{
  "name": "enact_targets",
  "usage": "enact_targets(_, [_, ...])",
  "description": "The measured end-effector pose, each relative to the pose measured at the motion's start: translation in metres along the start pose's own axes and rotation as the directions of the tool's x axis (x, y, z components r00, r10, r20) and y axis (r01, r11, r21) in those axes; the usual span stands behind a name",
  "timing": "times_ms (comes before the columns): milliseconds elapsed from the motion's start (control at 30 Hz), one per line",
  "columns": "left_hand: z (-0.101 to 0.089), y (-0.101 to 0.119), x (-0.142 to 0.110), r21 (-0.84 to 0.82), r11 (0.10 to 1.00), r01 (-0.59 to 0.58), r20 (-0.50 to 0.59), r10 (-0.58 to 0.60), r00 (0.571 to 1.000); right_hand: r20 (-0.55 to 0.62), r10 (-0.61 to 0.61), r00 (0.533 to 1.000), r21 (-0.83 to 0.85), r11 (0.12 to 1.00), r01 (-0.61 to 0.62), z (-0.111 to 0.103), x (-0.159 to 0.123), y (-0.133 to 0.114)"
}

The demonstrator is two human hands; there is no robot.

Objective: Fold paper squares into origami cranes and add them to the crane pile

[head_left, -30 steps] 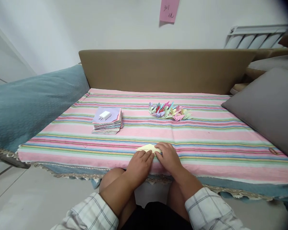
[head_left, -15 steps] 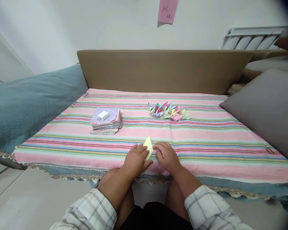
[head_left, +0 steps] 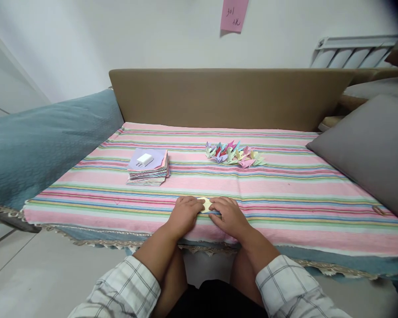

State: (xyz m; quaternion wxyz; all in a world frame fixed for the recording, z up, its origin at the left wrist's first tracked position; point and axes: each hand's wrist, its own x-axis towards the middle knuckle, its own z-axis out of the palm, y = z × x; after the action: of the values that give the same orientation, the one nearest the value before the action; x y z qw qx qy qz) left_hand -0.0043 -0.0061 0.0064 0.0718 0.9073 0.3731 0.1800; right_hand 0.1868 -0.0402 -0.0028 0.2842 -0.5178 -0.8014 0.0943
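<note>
Between my hands a pale yellow piece of folded paper point(head_left: 205, 204) lies sideways at the front of the striped cloth point(head_left: 285, 181). My left hand point(head_left: 185, 214) is closed on its left end, the thumb resting on top. At the right end my right hand point(head_left: 228, 215) is closed too, with fingertips on the paper's edge. Both ends of the paper are covered by my fingers. Farther back sits a cluster of folded paper cranes point(head_left: 234, 154) in several colours.
A stack of coloured paper sheets point(head_left: 148, 172) stands to the left, with a white charger plug point(head_left: 145, 160) on top. A grey cushion point(head_left: 368, 150) leans at the right. Behind rises a brown backrest point(head_left: 228, 98). A small brown object point(head_left: 378, 210) lies at the right.
The folded paper pointed sideways, then stood with its tip away from me, and now lies sideways again. My left hand has shifted left, from flat on the paper to gripping its end.
</note>
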Motion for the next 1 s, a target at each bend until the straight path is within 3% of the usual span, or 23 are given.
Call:
enact_targets(300, [0.000, 0.007, 0.003, -0.174, 0.985, 0.005, -0.002, -0.005, 1.000, 0.000, 0.022, 1.000, -0.009, 1.000, -0.022, -0.001, -0.006, 0.011])
enact_targets(567, [-0.001, -0.001, 0.007, -0.164, 0.986, -0.003, 0.030, 0.008, 1.000, 0.006, 0.082, 0.997, 0.039, 0.996, -0.083, -0.001, -0.004, 0.008])
enact_targets(1000, [0.003, -0.002, 0.011, -0.087, 0.995, -0.044, -0.014, 0.043, 0.999, -0.024, 0.153, 0.988, 0.043, 0.987, -0.152, 0.002, -0.005, -0.002])
